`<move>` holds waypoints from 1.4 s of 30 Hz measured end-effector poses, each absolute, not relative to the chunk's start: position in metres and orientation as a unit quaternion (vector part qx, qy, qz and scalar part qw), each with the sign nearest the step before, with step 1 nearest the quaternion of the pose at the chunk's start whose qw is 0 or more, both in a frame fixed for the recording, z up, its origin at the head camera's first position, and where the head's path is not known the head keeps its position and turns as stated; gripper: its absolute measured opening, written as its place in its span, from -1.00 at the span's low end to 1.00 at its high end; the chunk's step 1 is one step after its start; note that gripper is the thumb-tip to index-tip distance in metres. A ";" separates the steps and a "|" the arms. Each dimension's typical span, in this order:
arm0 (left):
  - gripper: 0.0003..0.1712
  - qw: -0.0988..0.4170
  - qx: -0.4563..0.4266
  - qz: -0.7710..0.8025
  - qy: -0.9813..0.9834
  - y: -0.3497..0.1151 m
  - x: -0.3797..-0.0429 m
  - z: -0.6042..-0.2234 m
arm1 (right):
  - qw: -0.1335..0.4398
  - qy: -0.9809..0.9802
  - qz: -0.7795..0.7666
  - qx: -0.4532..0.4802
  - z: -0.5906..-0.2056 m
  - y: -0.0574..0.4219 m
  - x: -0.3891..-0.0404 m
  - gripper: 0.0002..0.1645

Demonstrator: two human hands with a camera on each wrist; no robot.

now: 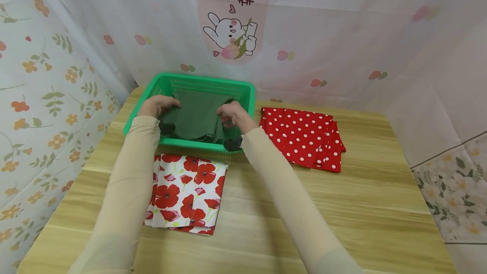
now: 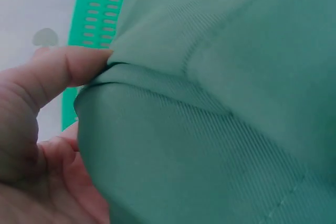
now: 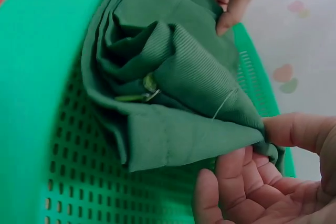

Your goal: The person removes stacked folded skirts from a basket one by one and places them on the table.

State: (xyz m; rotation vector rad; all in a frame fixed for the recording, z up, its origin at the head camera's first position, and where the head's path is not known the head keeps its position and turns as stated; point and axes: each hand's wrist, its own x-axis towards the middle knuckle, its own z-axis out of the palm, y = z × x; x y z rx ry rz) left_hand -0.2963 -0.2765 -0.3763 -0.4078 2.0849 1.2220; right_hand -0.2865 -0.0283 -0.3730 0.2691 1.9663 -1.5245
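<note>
A folded dark green cloth (image 1: 199, 115) lies in several layers within a green plastic basket (image 1: 207, 80). At its left edge my left hand (image 1: 157, 105) pinches the layers, thumb on top and fingers beneath, as the left wrist view shows. On the opposite side my right hand (image 1: 235, 115) grips a corner between thumb and fingers. In the right wrist view the cloth's near end (image 3: 168, 135) is lifted off the slotted basket floor (image 3: 121, 198). A small metal ring (image 3: 152, 95) shows among the folds. The cloth's underside is hidden.
In front of the basket a folded white cloth with red poppies (image 1: 190, 193) lies on the wooden table (image 1: 361, 206). Right of the basket is a folded red polka-dot cloth (image 1: 300, 136). A white printed curtain (image 1: 323, 33) hangs close behind; a floral one (image 1: 49, 109) stands left.
</note>
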 end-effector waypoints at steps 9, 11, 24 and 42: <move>0.04 0.259 -0.149 0.494 0.817 -0.276 -0.285 -0.354 | 0.299 0.718 -0.623 0.085 -0.356 -0.013 -0.284 -0.86; 0.03 0.244 -0.150 0.502 0.816 -0.274 -0.282 -0.350 | 0.294 0.712 -0.633 0.078 -0.352 -0.009 -0.282 -0.85; -0.09 0.210 -0.126 0.557 0.794 -0.259 -0.255 -0.327 | 0.283 0.673 -0.682 0.041 -0.328 0.016 -0.266 -0.64; -0.55 0.168 -0.068 0.623 0.761 -0.231 -0.197 -0.326 | 0.263 0.667 -0.695 -0.047 -0.325 0.064 -0.224 -0.62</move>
